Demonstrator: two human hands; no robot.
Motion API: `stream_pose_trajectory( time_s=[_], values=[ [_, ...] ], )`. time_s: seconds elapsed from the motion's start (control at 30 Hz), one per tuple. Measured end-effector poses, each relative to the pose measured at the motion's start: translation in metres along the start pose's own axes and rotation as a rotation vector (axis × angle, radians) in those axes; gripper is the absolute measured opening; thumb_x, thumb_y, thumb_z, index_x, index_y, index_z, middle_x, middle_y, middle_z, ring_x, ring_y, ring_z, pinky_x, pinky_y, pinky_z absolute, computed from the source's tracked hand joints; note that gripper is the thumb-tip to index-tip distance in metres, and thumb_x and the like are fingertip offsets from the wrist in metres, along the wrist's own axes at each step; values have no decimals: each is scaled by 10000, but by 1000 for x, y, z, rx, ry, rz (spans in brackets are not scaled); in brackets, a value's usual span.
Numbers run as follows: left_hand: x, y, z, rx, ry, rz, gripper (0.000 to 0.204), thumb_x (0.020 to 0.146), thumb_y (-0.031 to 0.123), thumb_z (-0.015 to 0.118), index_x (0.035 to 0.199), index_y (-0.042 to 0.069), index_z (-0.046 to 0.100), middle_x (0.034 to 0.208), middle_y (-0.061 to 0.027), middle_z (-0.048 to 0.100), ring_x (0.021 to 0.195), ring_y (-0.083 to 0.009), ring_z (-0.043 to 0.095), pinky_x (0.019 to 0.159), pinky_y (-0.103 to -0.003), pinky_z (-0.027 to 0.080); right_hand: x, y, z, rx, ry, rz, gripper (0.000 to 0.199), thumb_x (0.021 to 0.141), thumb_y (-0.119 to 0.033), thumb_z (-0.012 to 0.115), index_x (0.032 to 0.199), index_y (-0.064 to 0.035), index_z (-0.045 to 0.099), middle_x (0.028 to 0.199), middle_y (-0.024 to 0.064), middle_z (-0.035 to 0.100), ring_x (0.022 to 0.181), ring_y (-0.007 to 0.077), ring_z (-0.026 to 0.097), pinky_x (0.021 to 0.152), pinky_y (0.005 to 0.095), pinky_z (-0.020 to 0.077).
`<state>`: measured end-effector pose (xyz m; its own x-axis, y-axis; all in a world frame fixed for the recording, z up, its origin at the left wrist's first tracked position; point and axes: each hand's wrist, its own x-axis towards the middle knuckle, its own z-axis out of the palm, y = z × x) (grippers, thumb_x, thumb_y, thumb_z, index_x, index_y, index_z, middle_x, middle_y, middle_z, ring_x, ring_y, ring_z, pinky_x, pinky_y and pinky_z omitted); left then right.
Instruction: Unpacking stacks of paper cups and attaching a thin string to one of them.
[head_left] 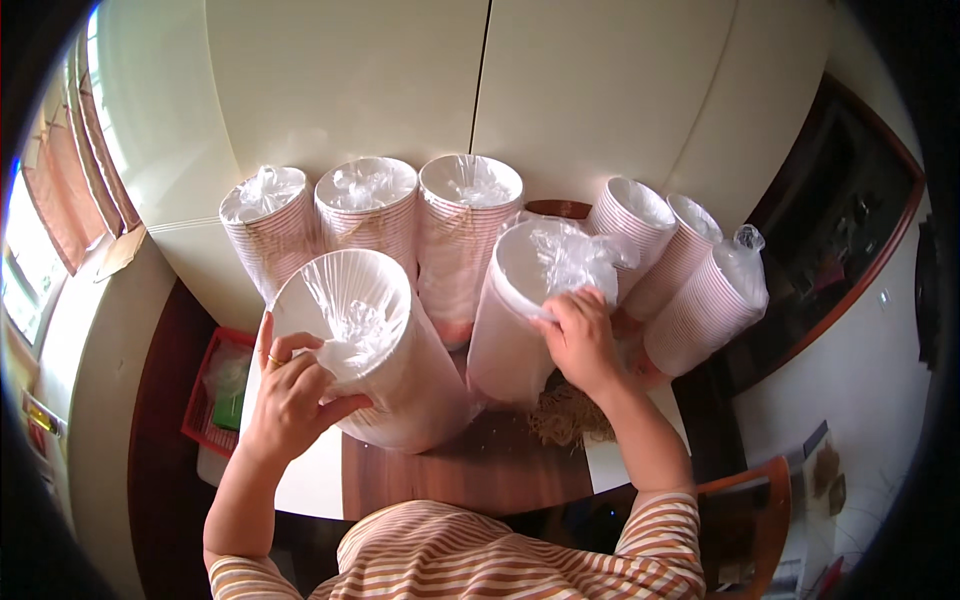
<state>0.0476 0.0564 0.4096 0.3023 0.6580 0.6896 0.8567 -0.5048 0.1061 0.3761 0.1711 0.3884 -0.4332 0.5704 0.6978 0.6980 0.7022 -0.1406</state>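
Note:
Two large stacks of white paper cups in clear plastic sleeves stand nearest me on the table. My left hand [295, 395] is at the near rim of the left cup stack [410, 400], its middle fingers curled over the edge, the thumb on the outside and the index finger stretched along the side. The plastic is sunk into that stack's mouth. Beside it, my right hand [582, 340] pinches the crumpled plastic sleeve [575, 255] at the rim of the right cup stack [505, 340]. Part of this rim is behind the bunched plastic.
Three wrapped cup stacks [465, 235] line the back left, and three more [705, 310] lean at the back right. A tangle of brown twine [568, 415] lies beside the right stack. Left of the table sits a red basket [205, 385]. A wooden chair [775, 520] is at right.

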Motion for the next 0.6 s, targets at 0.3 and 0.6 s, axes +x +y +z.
stream_pose_trajectory(
  time_s=[0.3,0.6],
  values=[
    [4,-23,-8,40,-38,46,416,635,360,787,601,68,491,643,-46,539,890,-257,578,1077,-605,195,-67,-51,-76,150,-122,-49,305,668,-175,801,767,-90,525,707,48,539,686,251,536,915,471,395],
    [67,0,42,-160,-82,375,304,664,299,757,639,110,521,674,-19,532,844,-212,573,1044,-562,266,-115,-120,-90,190,-181,-208,185,716,-179,741,824,-150,593,777,-48,582,753,139,586,721,299,384]
  ],
)
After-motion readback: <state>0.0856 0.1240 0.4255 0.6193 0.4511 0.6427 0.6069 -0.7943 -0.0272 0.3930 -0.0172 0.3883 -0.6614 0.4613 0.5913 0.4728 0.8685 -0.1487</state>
